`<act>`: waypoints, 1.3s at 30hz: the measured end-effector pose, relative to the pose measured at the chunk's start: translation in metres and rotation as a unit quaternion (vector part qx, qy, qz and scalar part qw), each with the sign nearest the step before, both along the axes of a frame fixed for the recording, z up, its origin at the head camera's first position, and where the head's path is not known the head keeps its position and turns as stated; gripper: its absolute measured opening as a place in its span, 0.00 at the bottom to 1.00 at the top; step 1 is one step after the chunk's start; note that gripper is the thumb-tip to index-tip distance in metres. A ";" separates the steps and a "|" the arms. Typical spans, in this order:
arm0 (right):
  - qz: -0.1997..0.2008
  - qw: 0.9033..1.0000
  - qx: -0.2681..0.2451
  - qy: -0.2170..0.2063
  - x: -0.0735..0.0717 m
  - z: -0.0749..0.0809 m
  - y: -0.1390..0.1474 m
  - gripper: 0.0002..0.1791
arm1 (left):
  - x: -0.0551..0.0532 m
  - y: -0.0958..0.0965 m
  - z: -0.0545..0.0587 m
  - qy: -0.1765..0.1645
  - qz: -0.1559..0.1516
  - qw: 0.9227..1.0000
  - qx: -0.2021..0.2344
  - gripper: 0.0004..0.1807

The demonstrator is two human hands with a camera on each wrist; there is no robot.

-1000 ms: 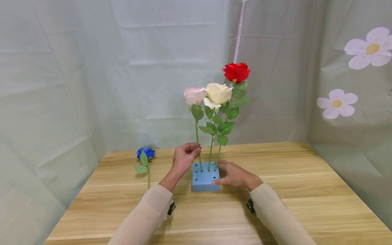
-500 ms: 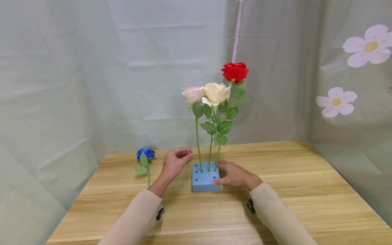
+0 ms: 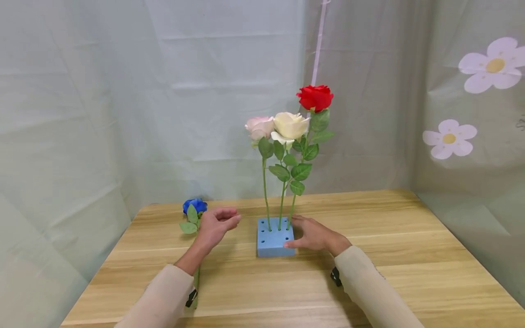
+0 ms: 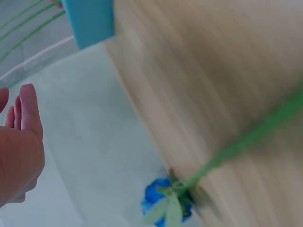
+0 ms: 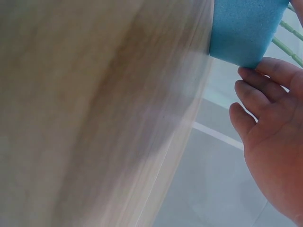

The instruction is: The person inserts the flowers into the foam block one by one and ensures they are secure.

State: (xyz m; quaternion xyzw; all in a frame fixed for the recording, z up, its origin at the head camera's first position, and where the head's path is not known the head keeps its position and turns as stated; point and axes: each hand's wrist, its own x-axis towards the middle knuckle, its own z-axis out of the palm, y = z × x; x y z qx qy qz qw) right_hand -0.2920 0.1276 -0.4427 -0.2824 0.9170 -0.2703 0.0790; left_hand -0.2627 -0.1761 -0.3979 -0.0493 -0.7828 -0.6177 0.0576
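Observation:
In the head view, a blue foam block (image 3: 275,248) with holes in its top bears three upright artificial roses: a pink rose (image 3: 260,127), a cream rose (image 3: 290,125) and a red rose (image 3: 315,98). My right hand (image 3: 313,233) grips the block's right side, thumb at the front and fingers toward the back; the right wrist view has the fingertips against the block (image 5: 246,33). To the left, my left hand (image 3: 215,228) hovers with loosely bent fingers and nothing in them. Beside it a blue rose (image 3: 194,206) lies on the table, its stem partly hidden by my left forearm.
The wooden table (image 3: 389,273) ends at a back edge close behind the block. Pale cloth (image 3: 229,68) hangs behind and at both sides, with white flower prints (image 3: 450,138) on the right one. The roses rise high above the block.
My left hand has let go of the pink rose's stem and moved left and toward me, close to the blue rose. The right hand has stayed on the block.

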 end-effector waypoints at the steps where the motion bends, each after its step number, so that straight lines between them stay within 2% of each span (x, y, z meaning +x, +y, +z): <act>1: 0.000 1.000 0.000 0.000 0.000 0.000 0.000 0.51 | 0.001 -0.003 -0.001 -0.003 0.004 1.000 0.004 0.16; 9: 0.001 1.000 0.005 0.002 0.000 0.000 0.000 0.51 | 0.010 -0.020 -0.011 -0.022 0.011 0.999 0.023 0.16; 16: -0.003 1.000 0.003 -0.004 0.001 0.002 0.000 0.51 | 0.014 -0.031 -0.024 -0.035 0.027 0.999 -0.004 0.18; 23: -0.002 1.000 0.004 -0.002 0.000 0.001 0.000 0.51 | 0.016 -0.042 -0.034 -0.029 0.049 0.998 -0.020 0.18; 32: -0.007 1.000 0.004 -0.008 0.001 0.000 0.000 0.51 | 0.015 -0.051 -0.041 -0.031 0.070 0.996 -0.035 0.17; 39: -0.006 1.000 0.002 -0.010 0.001 0.002 -0.001 0.52 | 0.016 -0.053 -0.041 -0.040 0.075 0.996 -0.041 0.16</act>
